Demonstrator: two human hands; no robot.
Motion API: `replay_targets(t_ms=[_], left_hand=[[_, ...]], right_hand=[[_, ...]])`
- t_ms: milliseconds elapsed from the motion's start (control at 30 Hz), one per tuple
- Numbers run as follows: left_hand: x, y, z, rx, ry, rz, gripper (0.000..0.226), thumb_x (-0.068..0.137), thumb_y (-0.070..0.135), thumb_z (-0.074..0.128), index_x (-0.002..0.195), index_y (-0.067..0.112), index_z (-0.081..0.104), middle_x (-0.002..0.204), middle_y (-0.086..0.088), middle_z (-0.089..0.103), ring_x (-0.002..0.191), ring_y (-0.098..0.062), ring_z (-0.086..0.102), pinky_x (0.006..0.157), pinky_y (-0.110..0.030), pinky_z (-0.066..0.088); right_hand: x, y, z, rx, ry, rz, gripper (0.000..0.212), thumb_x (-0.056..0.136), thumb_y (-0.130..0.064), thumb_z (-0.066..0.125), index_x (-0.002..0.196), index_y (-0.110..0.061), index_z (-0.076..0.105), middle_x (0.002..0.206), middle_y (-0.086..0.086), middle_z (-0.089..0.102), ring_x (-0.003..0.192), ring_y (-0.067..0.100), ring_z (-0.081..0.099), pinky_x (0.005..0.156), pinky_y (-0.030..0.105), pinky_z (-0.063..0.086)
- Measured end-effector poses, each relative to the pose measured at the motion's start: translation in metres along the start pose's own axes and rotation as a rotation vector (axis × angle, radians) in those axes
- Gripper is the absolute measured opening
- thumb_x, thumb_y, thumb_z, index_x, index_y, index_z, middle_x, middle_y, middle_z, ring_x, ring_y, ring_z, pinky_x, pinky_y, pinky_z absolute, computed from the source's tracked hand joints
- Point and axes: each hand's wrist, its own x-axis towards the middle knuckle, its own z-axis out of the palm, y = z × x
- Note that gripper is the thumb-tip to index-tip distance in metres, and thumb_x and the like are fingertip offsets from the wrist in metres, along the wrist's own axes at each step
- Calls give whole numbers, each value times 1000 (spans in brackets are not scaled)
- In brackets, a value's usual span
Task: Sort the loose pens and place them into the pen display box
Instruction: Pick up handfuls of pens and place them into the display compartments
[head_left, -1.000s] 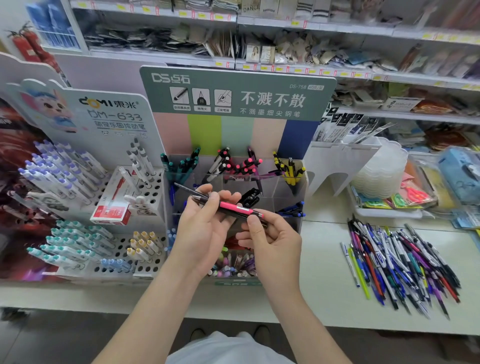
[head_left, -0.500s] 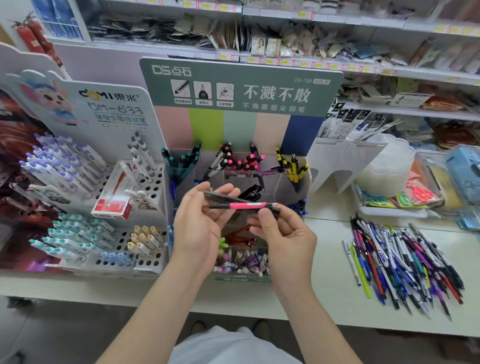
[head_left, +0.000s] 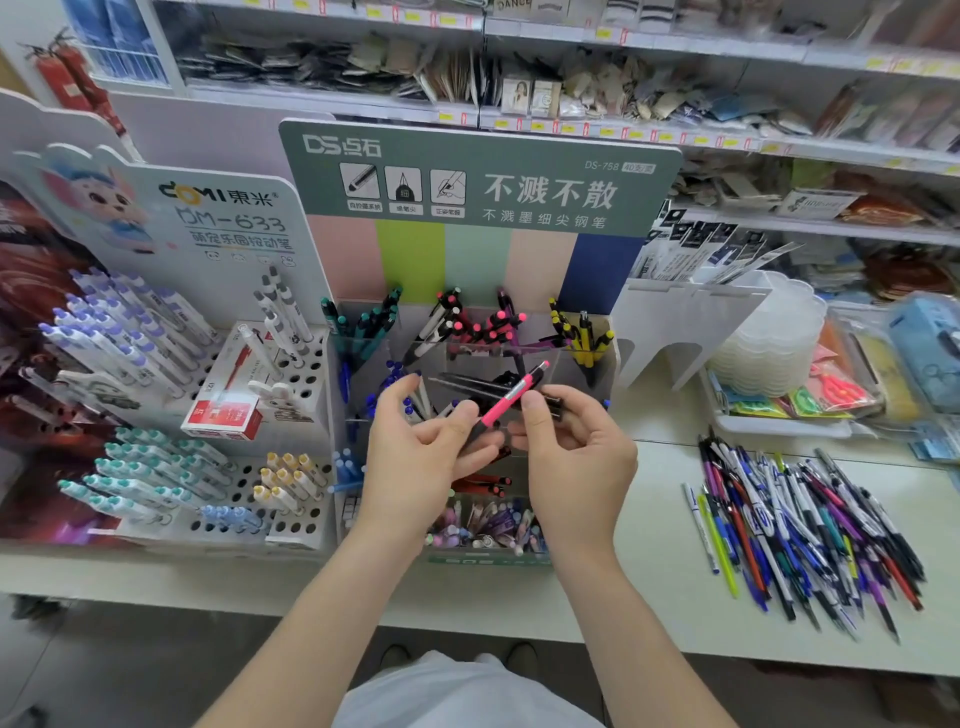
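Observation:
The pen display box (head_left: 597, 270) has a green header and clear compartments holding teal, pink, yellow and blue pens. In front of its middle, my left hand (head_left: 421, 457) pinches the dark lower end of a pink pen (head_left: 508, 399), which tilts up to the right. My right hand (head_left: 576, 452) pinches two or three black pens (head_left: 467, 383) lying level behind the pink one, its thumb just beside the pink barrel. A pile of loose pens (head_left: 805, 530) lies on the white counter to the right.
A white rack (head_left: 291, 514) of blue, teal and yellow capped pens stands to the left, with a red box (head_left: 223, 410) on it. At the back right are stacked clear trays (head_left: 769, 338) and packaged goods. Shelves run behind. The counter edge (head_left: 675, 644) is near me.
The pink pen has swung from level to tilted, its top end now up and to the right. The black pens have passed from my left hand to my right.

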Motion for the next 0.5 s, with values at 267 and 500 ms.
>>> replay_targets(t_ms=[267, 500], left_hand=[[20, -9, -26, 282, 304, 222, 23, 113, 19, 43, 114, 32, 62, 86, -1, 66, 67, -14, 55, 65, -40, 47], [20, -7, -22, 252, 191, 198, 30, 106, 6, 50, 115, 28, 67, 98, 4, 66, 76, -6, 57, 69, -24, 47]], right_hand=[[30, 3, -26, -442, -64, -322, 6, 97, -19, 78, 103, -22, 77, 82, -11, 77, 75, 8, 75, 78, 31, 62], [49, 1, 19, -886, -343, -774, 8, 93, -15, 83, 99, -12, 80, 81, 4, 71, 71, 28, 67, 62, 41, 59]])
